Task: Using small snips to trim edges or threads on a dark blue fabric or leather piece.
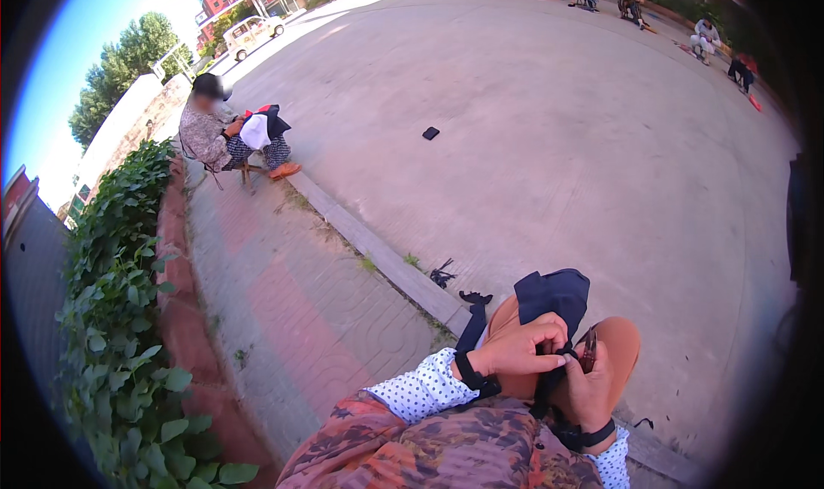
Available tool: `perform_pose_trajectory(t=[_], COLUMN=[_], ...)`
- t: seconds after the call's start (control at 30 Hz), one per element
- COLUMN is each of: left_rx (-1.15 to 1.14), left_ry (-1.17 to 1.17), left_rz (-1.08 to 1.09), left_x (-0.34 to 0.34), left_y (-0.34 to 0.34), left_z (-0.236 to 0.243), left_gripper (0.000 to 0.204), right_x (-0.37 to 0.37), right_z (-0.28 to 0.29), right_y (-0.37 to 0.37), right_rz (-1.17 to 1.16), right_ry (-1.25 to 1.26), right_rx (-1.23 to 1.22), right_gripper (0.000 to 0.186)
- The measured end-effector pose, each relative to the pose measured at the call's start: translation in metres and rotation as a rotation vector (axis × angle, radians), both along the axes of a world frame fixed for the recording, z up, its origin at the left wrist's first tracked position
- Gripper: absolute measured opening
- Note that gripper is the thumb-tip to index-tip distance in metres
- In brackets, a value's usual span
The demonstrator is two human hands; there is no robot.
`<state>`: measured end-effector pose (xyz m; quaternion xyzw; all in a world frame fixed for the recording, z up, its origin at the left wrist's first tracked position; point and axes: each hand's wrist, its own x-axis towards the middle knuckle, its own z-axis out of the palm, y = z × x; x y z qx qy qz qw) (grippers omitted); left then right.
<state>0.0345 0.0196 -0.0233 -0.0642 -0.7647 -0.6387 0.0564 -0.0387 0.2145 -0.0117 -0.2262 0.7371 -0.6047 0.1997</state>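
Over my knees lies a dark navy cloth (pixel 554 296), with a narrow dark strip hanging down on its left side. My left hand (pixel 522 348) is closed, its thumb and fingers pinching a dark bit of the cloth. Close against it, my right hand (pixel 592 388) is closed around a slim, dark reddish-brown tool (pixel 589 349) that points up; its exact kind is too small to make out. The fingertips of both hands meet at the dark cloth. Black bands circle both wrists over white dotted sleeves.
Dark scraps (pixel 442 274) lie by the stone kerb (pixel 369 240). A small black object (pixel 431 133) rests on the concrete. A person (pixel 215 133) sits on a stool at the left with cloth. Leafy plants (pixel 120 317) grow behind a red border. Several seated people line the far right.
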Motion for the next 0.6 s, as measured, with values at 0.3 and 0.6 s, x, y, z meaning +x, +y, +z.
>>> perform_pose_trajectory(t=[0.3,0.6], left_rx=[-0.186,-0.300], left_ry=[-0.148,-0.261], left_rz=[0.021,-0.153], left_x=[-0.020,-0.021], left_y=[0.016,0.009], left_z=[0.027,0.036], left_gripper=[0.041,0.019], right_x=[-0.007,-0.009], right_z=[-0.010,-0.015], right_y=[0.017,0.019], right_rz=[0.001,0.181], right_ry=[-0.066,0.071], right_rx=[-0.019,-0.099], right_gripper=[0.019,0.020])
